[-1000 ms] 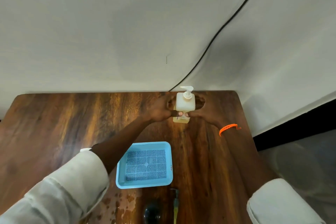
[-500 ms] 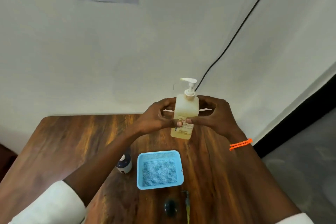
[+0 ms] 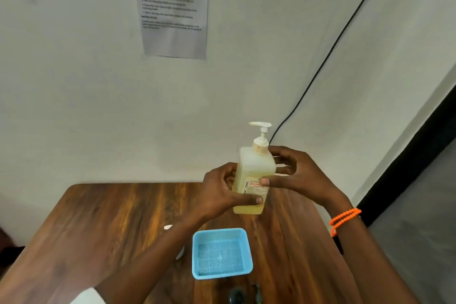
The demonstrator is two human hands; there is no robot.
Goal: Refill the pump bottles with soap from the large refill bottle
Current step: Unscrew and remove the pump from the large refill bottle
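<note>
Both hands hold a translucent pump bottle of yellowish soap [image 3: 254,175] upright above the brown wooden table [image 3: 123,217]: the left hand [image 3: 222,190] grips low, the right hand [image 3: 296,175] pinches its label (red lettering), fingers curled around it, above a light-blue plastic basket [image 3: 222,252].

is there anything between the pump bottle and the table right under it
Nothing visible. The pump bottle is held up by the left hand and right hand, and the wooden table below it is bare. The blue basket sits nearer the person, apart from that spot.
</note>
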